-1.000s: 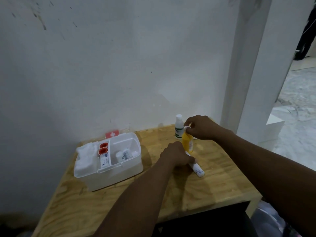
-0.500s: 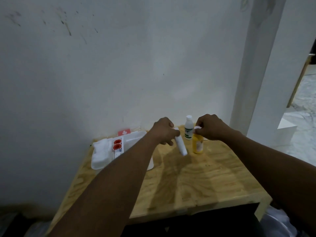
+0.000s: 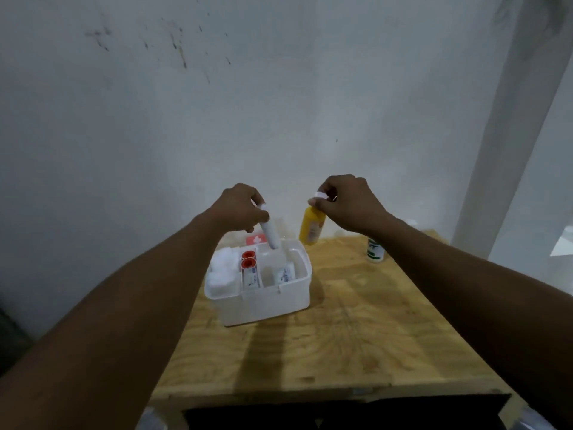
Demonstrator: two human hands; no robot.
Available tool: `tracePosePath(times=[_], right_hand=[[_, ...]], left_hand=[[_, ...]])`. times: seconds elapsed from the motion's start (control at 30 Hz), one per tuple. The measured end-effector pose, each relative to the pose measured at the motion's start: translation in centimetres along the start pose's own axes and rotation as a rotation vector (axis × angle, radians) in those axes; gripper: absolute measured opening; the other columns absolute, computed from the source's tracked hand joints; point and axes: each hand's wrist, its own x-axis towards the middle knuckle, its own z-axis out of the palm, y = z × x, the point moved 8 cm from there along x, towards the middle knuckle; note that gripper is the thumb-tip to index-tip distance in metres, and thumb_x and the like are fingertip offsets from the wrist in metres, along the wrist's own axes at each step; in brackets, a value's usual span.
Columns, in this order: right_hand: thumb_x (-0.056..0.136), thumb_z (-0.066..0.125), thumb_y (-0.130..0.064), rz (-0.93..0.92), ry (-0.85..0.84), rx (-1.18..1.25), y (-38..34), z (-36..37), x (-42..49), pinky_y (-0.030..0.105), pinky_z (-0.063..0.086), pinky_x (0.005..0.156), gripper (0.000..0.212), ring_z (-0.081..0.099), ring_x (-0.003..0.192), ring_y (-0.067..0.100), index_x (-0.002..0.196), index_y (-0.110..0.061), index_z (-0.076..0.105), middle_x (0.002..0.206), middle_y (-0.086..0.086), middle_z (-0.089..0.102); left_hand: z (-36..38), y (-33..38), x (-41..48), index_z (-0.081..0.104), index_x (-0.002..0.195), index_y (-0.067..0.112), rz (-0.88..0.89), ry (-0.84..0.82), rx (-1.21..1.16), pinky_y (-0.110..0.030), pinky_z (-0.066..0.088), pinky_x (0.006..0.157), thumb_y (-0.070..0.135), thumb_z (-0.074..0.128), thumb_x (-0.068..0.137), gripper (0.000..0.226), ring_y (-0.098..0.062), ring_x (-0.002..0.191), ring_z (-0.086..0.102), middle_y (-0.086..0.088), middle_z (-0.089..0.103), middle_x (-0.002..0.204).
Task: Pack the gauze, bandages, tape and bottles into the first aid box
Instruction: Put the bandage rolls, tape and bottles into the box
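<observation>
As the open first aid box (image 3: 263, 308) stood on the left part of the wooden table (image 3: 356, 330), its leftmost compartment held a heap of white gauze (image 3: 221, 271). The narrow middle compartment beside it held two red-capped tubes (image 3: 249, 264) lying side by side. A few small white packets (image 3: 284, 273) lay in the wide right compartment. My left hand (image 3: 238, 209) hung above that right compartment, fingers curled round the upper end of a slim white bottle (image 3: 270, 234). The bottle pointed almost straight down, its lower end level with the back rim of the box; whether it touched anything inside I could not tell. Behind it a red label with a white cross (image 3: 255, 239) showed on the raised lid. Just right of the box's back corner, a yellow bottle (image 3: 311, 228) hung tilted in the air, clear of the table. My right hand (image 3: 344, 206) pinched it by its white cap between thumb and fingertips. Farther right a white bottle with a green label (image 3: 375, 250) stood upright on the table, partly hidden behind my right forearm.
</observation>
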Motion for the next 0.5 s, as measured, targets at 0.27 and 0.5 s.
tracePosePath(times=[0.27, 0.5], right_hand=[[0.086, 0.069, -0.037, -0.011, -0.084, 0.056, -1.5, 5.1, -1.3, 0.041, 0.054, 0.081, 0.025, 0.064, 0.089, 0.02, 0.096, -0.013, 0.07, 0.099, 0.002, 0.071], [0.085, 0.072, -0.034, 0.018, -0.232, 0.04, -1.7, 8.4, -2.0, 0.042, 0.056, 0.084, 0.028, 0.066, 0.092, 0.022, 0.101, -0.01, 0.073, 0.103, 0.006, 0.072]], left_hand=[[4.4, -1.5, -0.8, 0.072, 0.106, 0.022, 0.073, -0.215, 0.239, -0.027, 0.053, 0.071, 0.028, 0.082, 0.08, 0.028, -0.018, 0.087, 0.066, -0.003, 0.068, 0.104], [6.6, -2.8, -1.5, 0.078, 0.105, 0.022, 0.04, -0.392, 0.309, -0.029, 0.058, 0.075, 0.031, 0.084, 0.076, 0.03, -0.018, 0.084, 0.072, 0.002, 0.075, 0.09]])
